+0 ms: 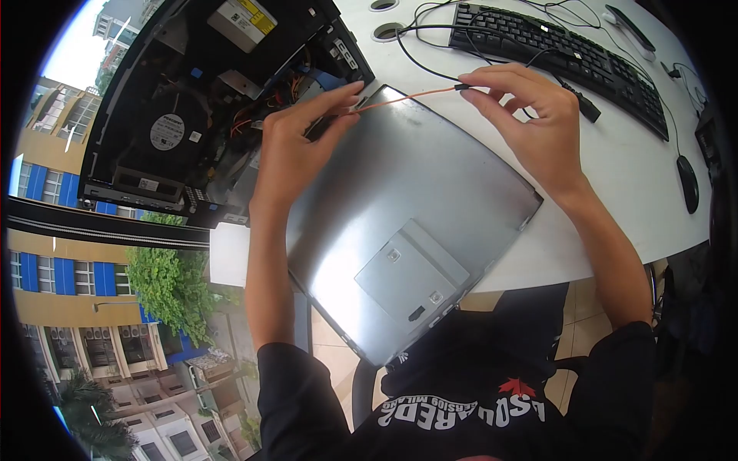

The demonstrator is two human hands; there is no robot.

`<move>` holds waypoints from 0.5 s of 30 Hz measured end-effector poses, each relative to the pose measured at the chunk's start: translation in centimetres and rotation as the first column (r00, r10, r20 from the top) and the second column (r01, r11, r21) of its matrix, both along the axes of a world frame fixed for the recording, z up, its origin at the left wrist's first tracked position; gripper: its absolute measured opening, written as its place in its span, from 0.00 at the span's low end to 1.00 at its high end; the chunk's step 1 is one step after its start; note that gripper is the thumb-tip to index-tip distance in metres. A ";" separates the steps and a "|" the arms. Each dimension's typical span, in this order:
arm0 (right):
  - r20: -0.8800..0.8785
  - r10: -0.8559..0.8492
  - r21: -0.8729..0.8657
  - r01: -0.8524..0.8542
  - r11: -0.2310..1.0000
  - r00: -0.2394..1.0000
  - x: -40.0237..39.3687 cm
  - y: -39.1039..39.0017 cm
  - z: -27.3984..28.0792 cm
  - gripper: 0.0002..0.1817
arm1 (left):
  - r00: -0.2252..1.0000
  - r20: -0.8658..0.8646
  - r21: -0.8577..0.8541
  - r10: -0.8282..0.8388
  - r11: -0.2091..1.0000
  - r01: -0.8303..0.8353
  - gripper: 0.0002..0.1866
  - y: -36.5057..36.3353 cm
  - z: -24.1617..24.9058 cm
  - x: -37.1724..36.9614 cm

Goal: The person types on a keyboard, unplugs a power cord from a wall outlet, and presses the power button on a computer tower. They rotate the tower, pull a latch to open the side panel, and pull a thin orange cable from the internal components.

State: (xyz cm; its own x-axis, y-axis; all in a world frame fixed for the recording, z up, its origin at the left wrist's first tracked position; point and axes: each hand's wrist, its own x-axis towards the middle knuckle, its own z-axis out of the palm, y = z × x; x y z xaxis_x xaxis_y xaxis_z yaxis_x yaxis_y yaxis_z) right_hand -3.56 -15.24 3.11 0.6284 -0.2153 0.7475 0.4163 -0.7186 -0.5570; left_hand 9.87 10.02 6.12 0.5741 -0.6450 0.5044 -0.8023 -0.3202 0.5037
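A thin orange cable (407,97) is stretched between my two hands above a metal side panel (338,184). My right hand (534,111) pinches the black end of the cable between thumb and index finger. My left hand (300,142) has thumb and index finger at the cable's other end, where a small pale tip partly shows. Behind the left hand stands an open computer case (223,92), with a round black fan (173,131), a labelled drive (244,23) and coloured wires inside. The panel lies tilted across the table edge, towards my lap.
A black keyboard (561,58) and its cables lie at the back right of the white table (607,207). A black plug (582,104) is just beyond my right hand, and a mouse (687,184) sits at the far right. A window is on the left.
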 end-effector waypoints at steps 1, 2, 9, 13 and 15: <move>0.000 -0.023 -0.006 0.023 1.000 1.000 0.0 -0.1 0.1 0.08 | 1.000 -0.020 0.000 0.017 1.000 -0.017 0.14 0.0 0.1 0.0; 0.000 -0.046 -0.012 0.046 0.999 0.999 0.1 -0.3 0.1 0.08 | 1.000 -0.006 0.014 -0.005 1.000 0.005 0.14 0.1 0.0 0.1; -0.014 -0.061 0.014 0.061 0.998 0.998 0.2 -0.4 0.0 0.07 | 0.998 0.030 0.028 -0.055 0.998 0.054 0.14 0.6 -0.3 0.8; -0.032 -0.056 0.009 0.056 0.998 0.998 0.2 -0.2 -0.2 0.07 | 0.997 0.058 0.037 -0.057 0.998 0.055 0.13 0.6 0.0 0.8; -0.040 -0.061 0.011 0.062 0.998 0.997 0.2 -0.3 -0.2 0.07 | 0.998 0.047 0.058 -0.042 0.998 0.040 0.14 0.6 0.1 0.7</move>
State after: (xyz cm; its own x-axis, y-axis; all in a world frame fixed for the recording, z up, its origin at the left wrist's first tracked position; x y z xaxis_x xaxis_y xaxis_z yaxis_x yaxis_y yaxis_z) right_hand -3.36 -15.51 2.91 0.6429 -0.2634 0.7192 0.3488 -0.7352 -0.5812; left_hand 10.53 10.57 6.21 0.5225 -0.6959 0.4927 -0.8382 -0.3135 0.4462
